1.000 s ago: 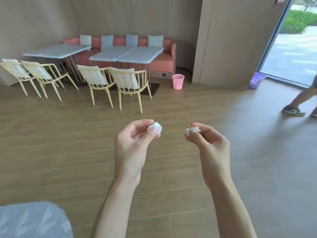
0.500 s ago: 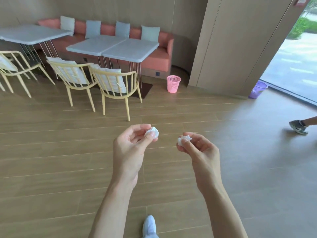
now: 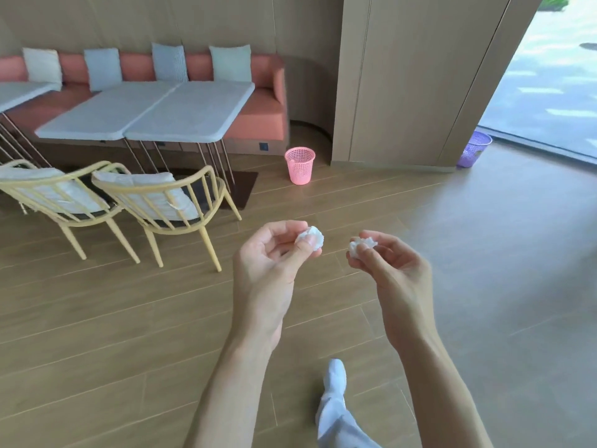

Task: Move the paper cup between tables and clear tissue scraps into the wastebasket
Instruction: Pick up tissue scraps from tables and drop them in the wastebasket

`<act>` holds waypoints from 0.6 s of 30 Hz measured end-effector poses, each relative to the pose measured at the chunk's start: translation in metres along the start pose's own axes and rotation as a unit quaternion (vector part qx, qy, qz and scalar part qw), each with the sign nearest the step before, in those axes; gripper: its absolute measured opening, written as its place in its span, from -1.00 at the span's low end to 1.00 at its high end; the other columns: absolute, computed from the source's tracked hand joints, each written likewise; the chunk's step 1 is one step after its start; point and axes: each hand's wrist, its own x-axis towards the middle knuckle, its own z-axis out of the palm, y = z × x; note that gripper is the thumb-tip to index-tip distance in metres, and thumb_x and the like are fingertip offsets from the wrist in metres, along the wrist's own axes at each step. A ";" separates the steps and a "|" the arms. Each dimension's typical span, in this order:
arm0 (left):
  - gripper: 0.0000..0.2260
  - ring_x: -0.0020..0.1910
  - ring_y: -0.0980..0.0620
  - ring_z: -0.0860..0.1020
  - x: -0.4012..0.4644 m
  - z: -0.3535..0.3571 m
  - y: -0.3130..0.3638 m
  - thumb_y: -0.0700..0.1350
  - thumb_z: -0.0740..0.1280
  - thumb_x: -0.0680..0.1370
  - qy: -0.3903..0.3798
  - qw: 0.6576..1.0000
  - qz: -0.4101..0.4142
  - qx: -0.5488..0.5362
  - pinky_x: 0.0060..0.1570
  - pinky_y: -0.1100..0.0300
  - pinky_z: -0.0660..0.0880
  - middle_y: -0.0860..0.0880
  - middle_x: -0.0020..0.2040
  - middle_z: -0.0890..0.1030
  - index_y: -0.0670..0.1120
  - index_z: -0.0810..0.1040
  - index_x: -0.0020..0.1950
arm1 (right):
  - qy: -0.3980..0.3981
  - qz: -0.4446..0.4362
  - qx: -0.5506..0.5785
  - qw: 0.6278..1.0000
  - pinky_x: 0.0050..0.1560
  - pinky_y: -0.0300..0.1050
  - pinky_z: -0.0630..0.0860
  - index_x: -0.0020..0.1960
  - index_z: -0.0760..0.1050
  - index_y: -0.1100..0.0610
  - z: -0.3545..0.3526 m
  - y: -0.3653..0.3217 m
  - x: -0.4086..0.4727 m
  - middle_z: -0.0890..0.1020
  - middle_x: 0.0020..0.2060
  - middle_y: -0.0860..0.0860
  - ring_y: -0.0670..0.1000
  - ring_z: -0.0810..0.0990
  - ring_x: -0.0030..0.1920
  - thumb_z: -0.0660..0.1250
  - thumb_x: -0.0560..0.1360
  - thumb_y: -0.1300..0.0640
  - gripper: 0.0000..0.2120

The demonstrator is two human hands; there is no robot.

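My left hand (image 3: 269,263) pinches a small crumpled white tissue scrap (image 3: 311,236) between thumb and fingertips, held out at chest height over the wooden floor. My right hand (image 3: 389,270) pinches a second white tissue scrap (image 3: 361,244) the same way, a short gap to the right of the first. A pink mesh wastebasket (image 3: 300,165) stands on the floor ahead, beyond both hands, by the end of the sofa. No paper cup is in view.
Two white tables (image 3: 151,109) stand pushed together before an orange sofa (image 3: 261,105), with two yellow chairs (image 3: 161,202) in front at left. A purple basket (image 3: 473,149) sits by the doorway at right. My white-shoed foot (image 3: 336,376) steps forward on open floor.
I have walked closer to the tables and the pink wastebasket, which now look larger. Both hands keep their tissue scraps. The other person's feet at the right have left the view.
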 end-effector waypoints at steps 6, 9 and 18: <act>-0.89 -0.14 -0.04 0.72 0.169 0.027 -0.025 -0.32 0.49 0.52 0.047 0.999 -0.018 0.013 -0.01 0.24 0.62 -0.10 -0.10 0.75 -0.18 0.67 0.02 | 0.003 0.003 0.009 1.000 0.24 0.17 0.62 0.04 0.70 0.11 0.048 0.016 0.180 0.76 -0.18 0.05 -0.01 0.73 -0.20 0.48 0.55 0.26 -0.89; -0.89 -0.15 -0.04 0.73 0.257 0.053 -0.013 -0.31 0.49 0.53 0.041 0.999 0.008 0.012 -0.02 0.25 0.63 -0.09 -0.09 0.76 -0.15 0.68 0.01 | -0.016 -0.005 0.015 1.000 0.27 0.22 0.60 0.01 0.71 0.08 0.079 0.001 0.269 0.77 -0.17 0.04 0.01 0.74 -0.19 0.49 0.54 0.23 -0.90; -0.90 -0.18 -0.01 0.73 0.465 0.095 -0.023 -0.33 0.48 0.53 0.064 0.998 0.003 -0.013 -0.04 0.25 0.63 -0.07 -0.12 0.76 -0.18 0.68 0.01 | -0.036 0.008 -0.011 0.999 0.25 0.21 0.61 0.01 0.70 0.10 0.142 0.002 0.462 0.75 -0.20 0.07 -0.01 0.69 -0.24 0.48 0.55 0.22 -0.94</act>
